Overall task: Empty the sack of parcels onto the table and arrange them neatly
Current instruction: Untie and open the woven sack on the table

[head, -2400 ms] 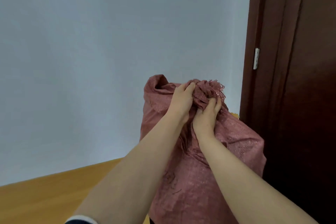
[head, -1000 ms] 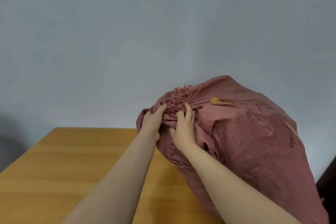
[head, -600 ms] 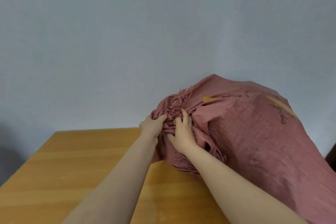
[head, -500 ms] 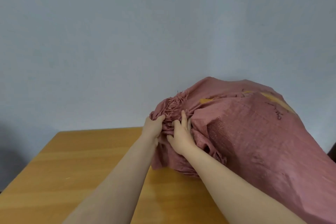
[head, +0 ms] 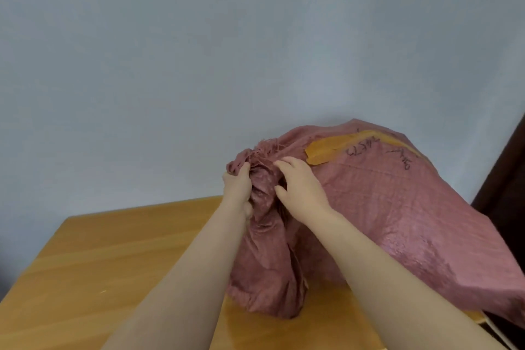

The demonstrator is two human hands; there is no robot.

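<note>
Mouth [head: 260, 152]: clenched by left grip [head: 237, 187], facing counter's [head: 113, 264] left edge.
Sack [head: 383, 207]: axis runs rightward.
Right grip [head: 301, 187]: beside mouth, hold unclear.
</note>
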